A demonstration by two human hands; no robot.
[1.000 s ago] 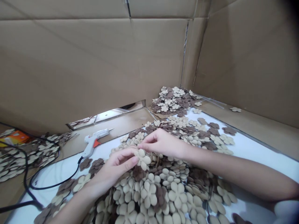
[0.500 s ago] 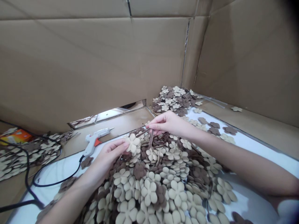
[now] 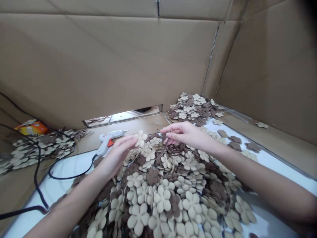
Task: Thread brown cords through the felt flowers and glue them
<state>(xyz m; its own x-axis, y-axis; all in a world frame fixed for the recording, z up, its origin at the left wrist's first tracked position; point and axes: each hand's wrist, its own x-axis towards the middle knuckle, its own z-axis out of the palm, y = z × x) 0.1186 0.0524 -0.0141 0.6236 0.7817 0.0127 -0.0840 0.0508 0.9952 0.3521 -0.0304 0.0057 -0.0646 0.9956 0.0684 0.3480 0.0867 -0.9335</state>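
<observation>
My left hand [image 3: 117, 155] pinches a beige felt five-petal flower [image 3: 141, 138] at its fingertips, at the far edge of a large heap of beige and brown felt flowers [image 3: 158, 195]. My right hand [image 3: 183, 134] is raised just above the heap. Its fingers hold a thin brown ribbon [image 3: 164, 148] that hangs down to a loose coil [image 3: 177, 148] on the flowers. The two hands are apart, with the ribbon between them and nearer my right hand.
A white hot glue gun [image 3: 107, 141] with an orange trigger lies just beyond my left hand, its black cord [image 3: 71, 175] trailing left over a white board [image 3: 71, 165]. More flower piles [image 3: 194, 107] lie at the back and left [image 3: 42, 147], within cardboard walls [image 3: 99, 66].
My right hand has lifted the ribbon from the heap and moved it slightly right. The flower in my left hand has shifted up and away from me. The whole view has turned slightly left.
</observation>
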